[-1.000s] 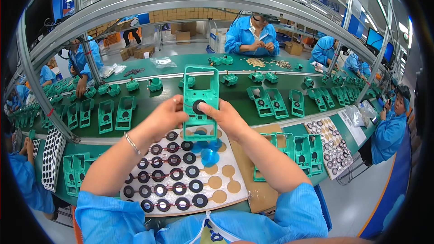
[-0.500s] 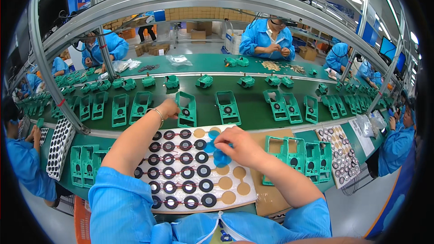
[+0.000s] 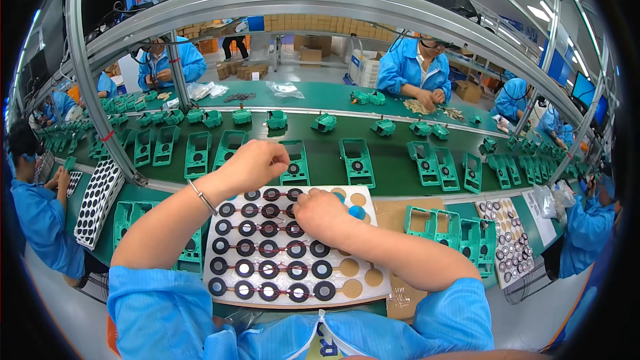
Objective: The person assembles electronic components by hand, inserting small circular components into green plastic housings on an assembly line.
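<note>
A white foam tray (image 3: 223, 288) lies before me, carrying rows of small round black speakers (image 3: 325, 291) joined by red wires. Tan discs (image 3: 353, 287) line its right side. My right hand (image 3: 323, 215) is down over the upper speaker rows, fingers bent together; its fingertips and what they grip are hidden. Blue film discs (image 3: 357, 212) show beside its palm; whether it holds them is unclear. Raised over the belt's near side, my left hand (image 3: 260, 162) has its fingers curled together, with nothing nameable visible in them. Just behind it stands a green plastic housing (image 3: 295, 165) with a speaker inside.
Green housings (image 3: 358, 162) line the dark green conveyor belt (image 3: 333, 132). More housings (image 3: 477, 243) stand right of the tray on cardboard (image 3: 400, 293). Another speaker tray (image 3: 505, 243) lies farther right. A metal frame (image 3: 87, 87) rises at left. Co-workers (image 3: 417, 70) sit around.
My left hand has come back from the housing on the belt and lifted. The right hand has shifted left across the tray, off the blue discs onto the speakers. The view has turned slightly.
</note>
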Demonstrator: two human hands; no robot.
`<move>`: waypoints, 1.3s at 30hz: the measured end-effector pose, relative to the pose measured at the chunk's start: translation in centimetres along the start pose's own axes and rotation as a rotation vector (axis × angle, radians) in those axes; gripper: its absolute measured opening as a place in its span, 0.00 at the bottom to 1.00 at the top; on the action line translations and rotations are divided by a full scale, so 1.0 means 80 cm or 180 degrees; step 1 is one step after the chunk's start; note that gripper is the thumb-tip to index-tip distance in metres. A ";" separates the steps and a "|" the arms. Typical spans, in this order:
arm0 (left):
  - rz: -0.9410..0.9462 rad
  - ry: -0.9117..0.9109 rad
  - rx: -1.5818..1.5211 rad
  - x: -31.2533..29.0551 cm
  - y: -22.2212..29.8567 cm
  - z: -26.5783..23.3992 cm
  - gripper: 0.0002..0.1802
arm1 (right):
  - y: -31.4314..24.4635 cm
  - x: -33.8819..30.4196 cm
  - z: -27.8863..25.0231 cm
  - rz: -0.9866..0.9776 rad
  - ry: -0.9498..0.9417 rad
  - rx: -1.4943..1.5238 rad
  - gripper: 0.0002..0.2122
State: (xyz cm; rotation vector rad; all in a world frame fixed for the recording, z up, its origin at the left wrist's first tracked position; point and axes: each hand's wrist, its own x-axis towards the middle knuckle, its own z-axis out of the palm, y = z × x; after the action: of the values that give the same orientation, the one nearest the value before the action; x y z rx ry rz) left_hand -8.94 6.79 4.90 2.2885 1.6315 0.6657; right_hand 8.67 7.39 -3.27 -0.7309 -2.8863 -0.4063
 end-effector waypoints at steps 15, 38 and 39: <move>0.0603 -0.0136 -0.0258 -0.043 -0.047 0.056 0.10 | 0.020 0.020 -0.015 0.1152 0.0691 0.3377 0.06; -0.0043 0.0150 -0.2861 -0.042 0.009 0.053 0.10 | 0.031 -0.044 -0.029 0.0816 0.1501 0.5274 0.15; -0.0340 -0.0270 -0.2852 -0.042 0.007 0.054 0.10 | 0.029 -0.049 -0.033 0.0835 0.1507 0.5281 0.15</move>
State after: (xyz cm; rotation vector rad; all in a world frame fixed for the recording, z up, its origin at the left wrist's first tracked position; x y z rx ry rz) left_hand -7.20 3.70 0.69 1.5372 1.0702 0.9950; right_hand 13.37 6.82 -1.03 -0.4696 -1.6731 1.4150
